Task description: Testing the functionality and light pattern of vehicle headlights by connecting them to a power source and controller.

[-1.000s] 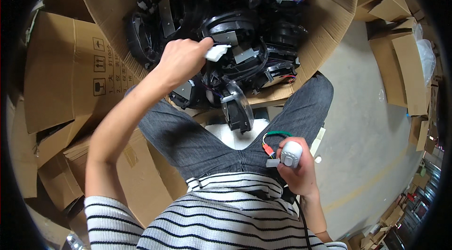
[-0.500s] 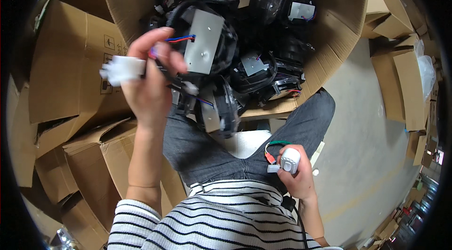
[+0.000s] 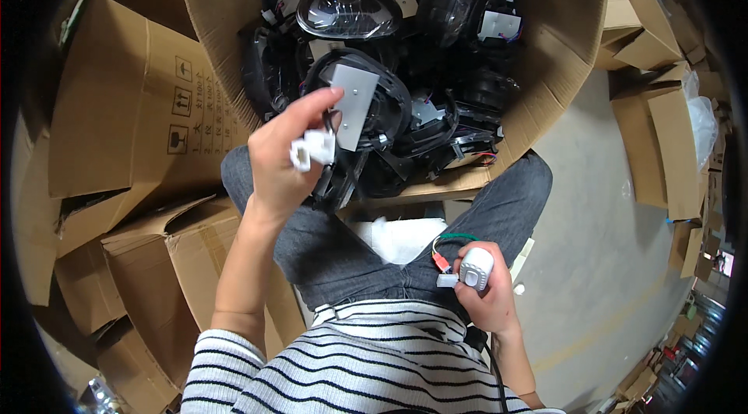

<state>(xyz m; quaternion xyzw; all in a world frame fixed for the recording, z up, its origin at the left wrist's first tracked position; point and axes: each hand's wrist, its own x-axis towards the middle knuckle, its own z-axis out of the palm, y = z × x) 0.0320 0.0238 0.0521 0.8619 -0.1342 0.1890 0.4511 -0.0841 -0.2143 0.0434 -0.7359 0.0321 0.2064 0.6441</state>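
My left hand (image 3: pixel 287 158) is closed round a dark cable with white plug connectors (image 3: pixel 313 150) showing at its fingers. Its index finger touches or overlaps the edge of a silvery metal plate (image 3: pixel 356 106) on a round black plastic unit (image 3: pixel 396 106), at the near side of a big cardboard box (image 3: pixel 557 75). Low on the right, my right hand (image 3: pixel 491 295) grips a small white handheld device (image 3: pixel 476 268) with a button on it. Beside that hand are a red connector (image 3: pixel 441 261), a pale clear connector (image 3: pixel 447 281) and a loop of green wire (image 3: pixel 460 236).
Several more black units fill the box, among them one with a clear domed cover (image 3: pixel 348 5). Cardboard cartons (image 3: pixel 101 102) stand at the left, and open cartons (image 3: pixel 643 141) at the right. A white pad (image 3: pixel 401 238) lies between my legs.
My left hand has moved right and slightly nearer to me with the connectors. The plated black unit has shifted right and nearer too, uncovering the domed unit. My right hand is nearly still.
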